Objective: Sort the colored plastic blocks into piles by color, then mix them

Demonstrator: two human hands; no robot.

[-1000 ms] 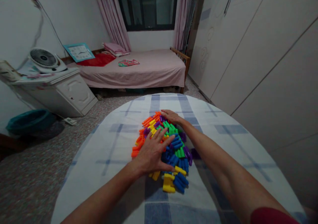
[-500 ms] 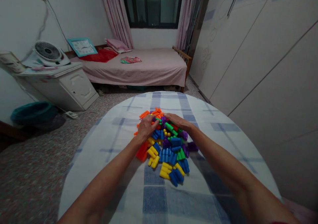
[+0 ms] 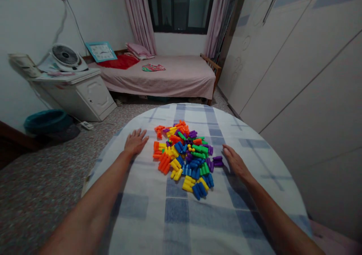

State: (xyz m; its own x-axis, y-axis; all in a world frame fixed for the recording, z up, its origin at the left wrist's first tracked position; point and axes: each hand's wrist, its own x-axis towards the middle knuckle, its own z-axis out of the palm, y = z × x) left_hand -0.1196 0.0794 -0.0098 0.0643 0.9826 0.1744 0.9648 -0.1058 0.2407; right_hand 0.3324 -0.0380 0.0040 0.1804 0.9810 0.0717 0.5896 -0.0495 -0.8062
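Note:
A heap of plastic building pegs (image 3: 183,157) in orange, yellow, green, blue and purple lies in the middle of a round table with a white-and-blue checked cloth (image 3: 181,209). My left hand (image 3: 136,142) rests flat and open on the cloth, left of the heap and not touching it. My right hand (image 3: 235,162) lies open on the cloth to the right, its fingertips close to several purple pegs (image 3: 217,161) but apart from them.
A white bedside cabinet (image 3: 94,96) with a fan (image 3: 66,57) stands at left, with a teal basin (image 3: 46,121) on the floor below it. A pink bed (image 3: 158,74) lies ahead under a window. Tall white wardrobe doors (image 3: 283,59) line the right side.
Both hands have moved out of the heap and apart, to either side of it. The pegs are spread a little and the view has shifted slightly.

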